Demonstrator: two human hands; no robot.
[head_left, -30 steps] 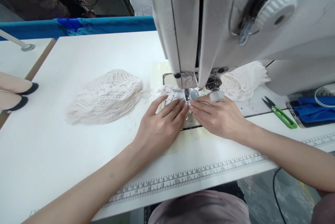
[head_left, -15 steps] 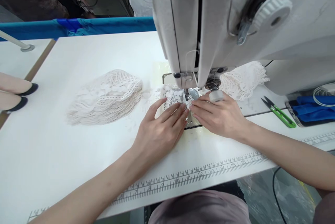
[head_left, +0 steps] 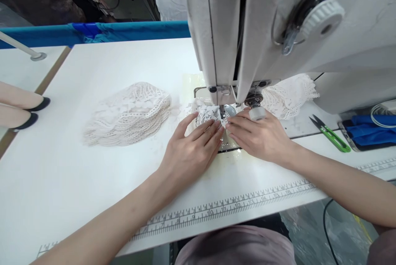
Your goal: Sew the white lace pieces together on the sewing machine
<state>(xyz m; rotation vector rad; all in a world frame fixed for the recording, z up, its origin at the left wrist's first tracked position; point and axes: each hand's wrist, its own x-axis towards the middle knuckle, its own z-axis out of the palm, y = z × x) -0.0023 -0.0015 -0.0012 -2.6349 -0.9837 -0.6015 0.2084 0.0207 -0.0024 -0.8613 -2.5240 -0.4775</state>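
White lace fabric (head_left: 206,113) lies under the presser foot (head_left: 222,111) of a sewing machine (head_left: 260,21). My left hand (head_left: 194,144) rests flat on the lace's near-left part, thumb spread from the fingers. From the right, my right hand (head_left: 261,135) lays its fingers flat against the lace beside the foot, partly hidden behind a white knob on the machine. Both hands' fingertips nearly meet just in front of the needle. Left of my left hand sits a pile of white lace pieces (head_left: 130,114). More lace (head_left: 289,95) lies behind the machine head on the right.
Green thread snips (head_left: 330,133) lie to the right, beside a phone with a blue cloth (head_left: 371,128) on it. A printed ruler (head_left: 210,213) runs along the table's front edge. Two beige rods with black ends (head_left: 27,106) reach in at the left. A blue cloth-covered edge (head_left: 133,30) borders the back.
The view has shifted slightly, so the table and lace pile appear a little further right. Both hands keep nearly the same place on the lace by the presser foot.
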